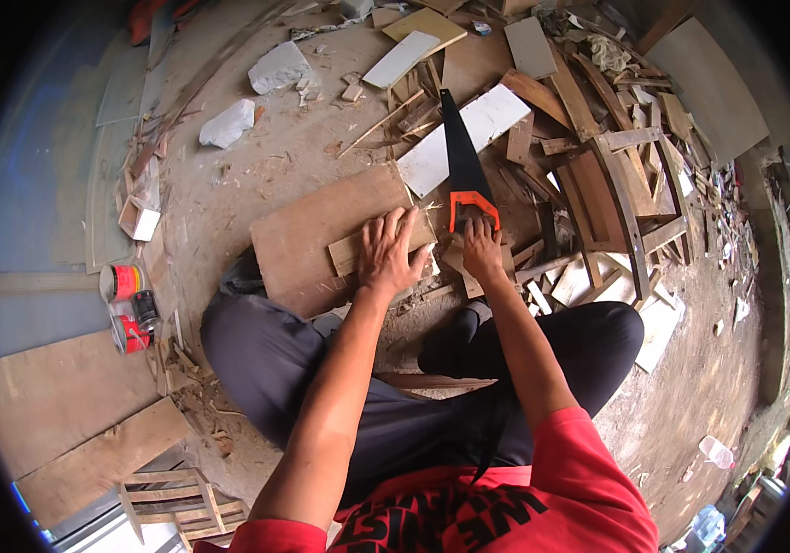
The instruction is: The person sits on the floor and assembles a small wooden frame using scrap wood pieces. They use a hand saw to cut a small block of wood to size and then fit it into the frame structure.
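Note:
My left hand [389,251] lies with its fingers stretched out on a small wooden piece [347,255], pressing it down on a larger brown board [298,224]. My right hand [483,249] is closed round the orange handle of a handsaw [465,157]. The saw's black blade points away from me, over a white board [502,111] behind it. It stands a little to the right of the wooden piece, apart from its edge as far as I can see. Both boards rest low in front of my crossed legs.
Scrap wood and a slatted wooden frame [597,217] crowd the right side. Two white chunks [280,67] lie at the far left. Several cans [132,309] stand by the left wall. A slatted rack [183,502] sits at the near left.

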{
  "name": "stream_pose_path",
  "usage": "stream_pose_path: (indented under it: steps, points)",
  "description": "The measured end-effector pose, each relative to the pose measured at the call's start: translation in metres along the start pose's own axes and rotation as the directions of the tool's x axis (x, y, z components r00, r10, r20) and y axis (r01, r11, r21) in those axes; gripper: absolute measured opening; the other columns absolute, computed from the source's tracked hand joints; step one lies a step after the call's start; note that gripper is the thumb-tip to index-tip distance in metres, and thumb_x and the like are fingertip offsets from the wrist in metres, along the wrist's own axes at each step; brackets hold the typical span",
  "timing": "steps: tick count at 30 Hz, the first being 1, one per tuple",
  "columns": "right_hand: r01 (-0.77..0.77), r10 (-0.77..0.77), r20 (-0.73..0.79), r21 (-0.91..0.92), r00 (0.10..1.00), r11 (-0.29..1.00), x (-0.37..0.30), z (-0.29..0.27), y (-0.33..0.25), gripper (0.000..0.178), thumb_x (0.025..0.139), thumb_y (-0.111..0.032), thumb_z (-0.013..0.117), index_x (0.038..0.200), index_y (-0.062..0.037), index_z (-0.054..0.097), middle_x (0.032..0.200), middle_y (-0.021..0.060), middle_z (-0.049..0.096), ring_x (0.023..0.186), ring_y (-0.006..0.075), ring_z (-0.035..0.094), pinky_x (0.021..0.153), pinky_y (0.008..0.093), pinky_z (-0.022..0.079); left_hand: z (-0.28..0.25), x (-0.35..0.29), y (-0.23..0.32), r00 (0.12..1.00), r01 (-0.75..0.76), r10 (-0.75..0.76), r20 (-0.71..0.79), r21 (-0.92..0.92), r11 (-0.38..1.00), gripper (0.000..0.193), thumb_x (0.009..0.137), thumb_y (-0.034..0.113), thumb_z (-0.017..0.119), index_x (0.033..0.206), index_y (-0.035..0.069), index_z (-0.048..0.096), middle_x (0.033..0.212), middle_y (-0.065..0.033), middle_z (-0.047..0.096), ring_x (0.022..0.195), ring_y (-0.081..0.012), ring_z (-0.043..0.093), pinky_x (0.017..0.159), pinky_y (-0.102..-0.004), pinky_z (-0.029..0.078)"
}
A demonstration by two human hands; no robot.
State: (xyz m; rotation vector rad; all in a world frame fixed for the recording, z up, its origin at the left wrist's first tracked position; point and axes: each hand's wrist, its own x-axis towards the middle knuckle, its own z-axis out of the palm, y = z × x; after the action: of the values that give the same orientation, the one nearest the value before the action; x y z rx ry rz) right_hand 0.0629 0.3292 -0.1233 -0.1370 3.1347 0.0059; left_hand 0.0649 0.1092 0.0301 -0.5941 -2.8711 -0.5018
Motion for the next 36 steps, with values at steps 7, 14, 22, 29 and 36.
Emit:
stream_pose_path:
  steps: [7, 14, 22, 29, 36]
  points:
    - [0.093, -0.096, 0.102, 0.031, 0.99, 0.995, 0.009, 0.003, 0.003, 0.046, 0.084, -0.015, 0.059, 0.128, -0.0001, 0.058, 0.14, 0.0221, 0.046, 0.132, 0.037, 0.043, 0.106, 0.0525, 0.039, 0.001, 0.001, -0.001, 1.0, 0.012, -0.013, 0.02, 0.026, 1.0, 0.069, 0.088, 0.048, 0.06, 0.146, 0.013, 0.044, 0.14, -0.0132, 0.046, 0.127, -0.0331, 0.044, 0.111, -0.0528, 0.028]
    - [0.061, -0.067, 0.055, 0.107, 0.996, 0.992, 0.008, 0.009, -0.001, 0.036, 0.088, -0.016, 0.054, 0.12, 0.0003, 0.062, 0.134, 0.0228, 0.05, 0.125, 0.0383, 0.051, 0.106, 0.0473, 0.04, -0.003, 0.0, -0.001, 0.997, 0.032, -0.032, 0.075, 0.002, 0.999, 0.071, 0.089, 0.047, 0.06, 0.149, 0.015, 0.039, 0.142, -0.0123, 0.045, 0.131, -0.0306, 0.043, 0.111, -0.0527, 0.029]
    - [0.257, -0.296, 0.081, 0.319, 0.952, 0.912, -0.008, -0.059, 0.009, 0.059, 0.079, -0.029, 0.069, 0.124, 0.0034, 0.05, 0.112, 0.0234, 0.062, 0.105, 0.039, 0.062, 0.094, 0.0485, 0.047, -0.005, -0.001, -0.003, 0.992, 0.057, -0.057, 0.116, 0.001, 0.998, 0.072, 0.089, 0.046, 0.06, 0.151, 0.02, 0.035, 0.144, -0.0115, 0.042, 0.134, -0.029, 0.04, 0.113, -0.054, 0.026]
    - [-0.211, 0.354, 0.054, 0.882, 0.934, 0.421, -0.02, -0.203, 0.0, 0.039, 0.097, -0.035, 0.063, 0.09, 0.0033, 0.061, 0.061, 0.003, 0.052, 0.06, 0.0091, 0.045, 0.055, 0.0297, 0.041, -0.001, 0.0, -0.003, 0.991, 0.042, -0.043, 0.125, 0.009, 0.999, 0.069, 0.092, 0.048, 0.056, 0.149, 0.013, 0.037, 0.146, -0.014, 0.042, 0.137, -0.0304, 0.037, 0.115, -0.0549, 0.024]
    - [-0.123, 0.345, 0.035, 0.964, 0.938, 0.237, -0.105, -0.248, -0.052, 0.025, 0.099, -0.027, 0.064, 0.097, -0.0017, 0.062, 0.063, -0.0035, 0.054, 0.054, 0.0055, 0.048, 0.049, 0.0233, 0.038, -0.008, -0.001, 0.0, 0.996, 0.028, -0.028, 0.087, 0.0, 1.0, 0.068, 0.089, 0.045, 0.061, 0.143, 0.011, 0.041, 0.138, -0.0145, 0.046, 0.132, -0.0319, 0.04, 0.112, -0.0562, 0.028]
